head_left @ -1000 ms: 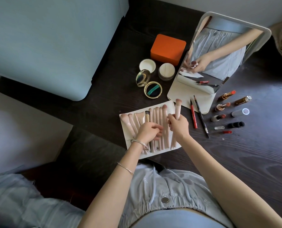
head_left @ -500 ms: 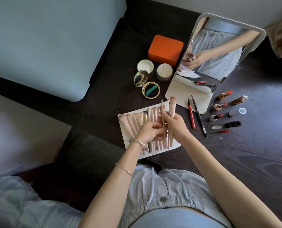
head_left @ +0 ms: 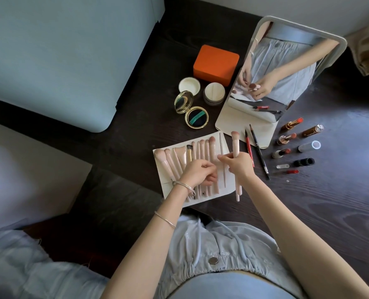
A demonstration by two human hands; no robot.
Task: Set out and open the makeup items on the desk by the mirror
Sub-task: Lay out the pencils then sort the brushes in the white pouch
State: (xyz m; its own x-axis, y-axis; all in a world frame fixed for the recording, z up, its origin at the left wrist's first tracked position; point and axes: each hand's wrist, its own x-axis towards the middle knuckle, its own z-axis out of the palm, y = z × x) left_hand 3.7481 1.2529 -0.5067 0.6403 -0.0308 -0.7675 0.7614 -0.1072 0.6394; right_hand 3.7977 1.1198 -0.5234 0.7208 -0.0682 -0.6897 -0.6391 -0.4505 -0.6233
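The right hand [head_left: 239,165] was curled around a pink brush [head_left: 236,167]. It held the brush by the middle, with the fluffy end pointing up toward the mirror [head_left: 284,70]. The bottom end of the brush hung past the edge of the white brush roll [head_left: 220,137].

The left hand [head_left: 198,173] lay on top of the brushes in the roll. Its fingers were bent down over the handles, but I could not tell if they were gripping one. Two thin silver bangles [head_left: 184,187] sat on that wrist.

The roll lay flat on the dark table [head_left: 330,201], right in front of the person. A row of pink brushes [head_left: 200,149] was tucked in it, side by side. One thin pointed stick [head_left: 222,158] lay in the roll near the held brush.

Just to the right of the roll were a red pencil [head_left: 249,147] and a black pencil [head_left: 260,152], side by side. Further right were some open lipsticks [head_left: 286,138] and their caps [head_left: 304,162].

Behind the roll sat an open gold compact [head_left: 192,111], a round powder jar [head_left: 214,93] with its lid [head_left: 189,84] beside it, and an orange box [head_left: 215,64]. The mirror stood tilted at the back, and it showed both hands.
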